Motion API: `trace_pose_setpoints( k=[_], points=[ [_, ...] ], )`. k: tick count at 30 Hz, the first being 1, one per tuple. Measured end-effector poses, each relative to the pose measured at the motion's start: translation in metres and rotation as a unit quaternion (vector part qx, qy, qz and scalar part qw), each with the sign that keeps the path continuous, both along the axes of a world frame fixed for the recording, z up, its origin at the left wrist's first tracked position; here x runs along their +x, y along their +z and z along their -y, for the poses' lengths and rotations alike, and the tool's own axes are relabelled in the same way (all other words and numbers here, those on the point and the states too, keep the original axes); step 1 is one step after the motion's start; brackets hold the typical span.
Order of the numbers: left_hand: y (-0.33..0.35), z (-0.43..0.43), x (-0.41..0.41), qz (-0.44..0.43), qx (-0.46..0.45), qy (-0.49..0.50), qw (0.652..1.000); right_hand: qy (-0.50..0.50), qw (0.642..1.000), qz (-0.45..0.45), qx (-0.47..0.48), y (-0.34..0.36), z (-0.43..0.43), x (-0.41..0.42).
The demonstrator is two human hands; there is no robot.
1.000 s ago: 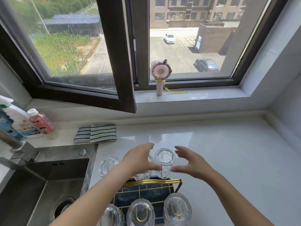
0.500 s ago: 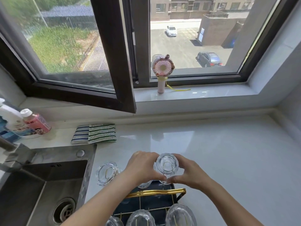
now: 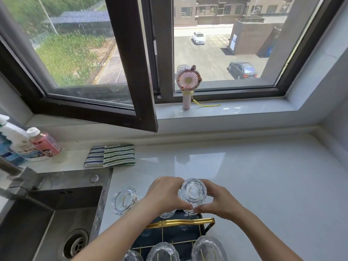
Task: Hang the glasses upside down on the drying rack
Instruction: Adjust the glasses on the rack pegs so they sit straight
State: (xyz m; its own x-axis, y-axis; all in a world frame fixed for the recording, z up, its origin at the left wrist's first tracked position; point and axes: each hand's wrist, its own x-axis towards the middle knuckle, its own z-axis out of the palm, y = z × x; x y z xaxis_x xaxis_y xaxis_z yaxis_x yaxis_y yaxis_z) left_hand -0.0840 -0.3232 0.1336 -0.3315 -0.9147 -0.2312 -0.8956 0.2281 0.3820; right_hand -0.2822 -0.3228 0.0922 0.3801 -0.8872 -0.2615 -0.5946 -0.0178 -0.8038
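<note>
While both hands cup one clear glass [image 3: 193, 192] at the far end of the drying rack [image 3: 180, 222], its thick base faces up, so it sits upside down. Left hand [image 3: 165, 194]: fingers curled round the glass's left side, thumb tip near the lower edge. Right hand [image 3: 219, 201]: fingers wrapped round the right side, thumb tip almost meeting the left thumb below the glass. Both grips closed on the glass wall.

Rack: gold wire frame with a gold handle bar, over a dark tray. Three more glasses hang inverted along the near edge [image 3: 162, 252], partly cut off by the frame border. A further inverted glass [image 3: 125, 200] stands left of the left hand, beside the sink [image 3: 47, 223]; whether it sits on a rack prong or the tabletop [image 3: 263, 185] I cannot tell. Another glass shows partly under the left hand.

Sink: steel, drain visible, no dishes in it.

Glass appearance: transparent, ribbed or faceted wall, heavy round base with a gold prong loop showing through.
</note>
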Motion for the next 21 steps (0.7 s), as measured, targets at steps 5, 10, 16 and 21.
trace_pose_setpoints(
  k=[5, 10, 16, 21],
  points=[
    [-0.0002, -0.0003, 0.0011, 0.002, -0.006, 0.000, 1.000, 0.005, 1.000, -0.012, -0.012, -0.0005, -0.0007, -0.0001],
    [-0.0004, -0.0011, 0.0010, 0.008, -0.010, 0.000, 1.000, 0.013, 0.999, -0.028, -0.021, -0.0014, -0.0013, -0.0004],
    [-0.0001, -0.0016, -0.0008, 0.012, -0.018, -0.004, 1.000, 0.010, 0.999, -0.028, -0.024, -0.0023, -0.0013, -0.0015],
    [0.0009, -0.0018, 0.0003, 0.015, -0.019, -0.008, 1.000, 0.009, 0.999, -0.025, -0.022, -0.0031, -0.0028, -0.0015]
  ],
)
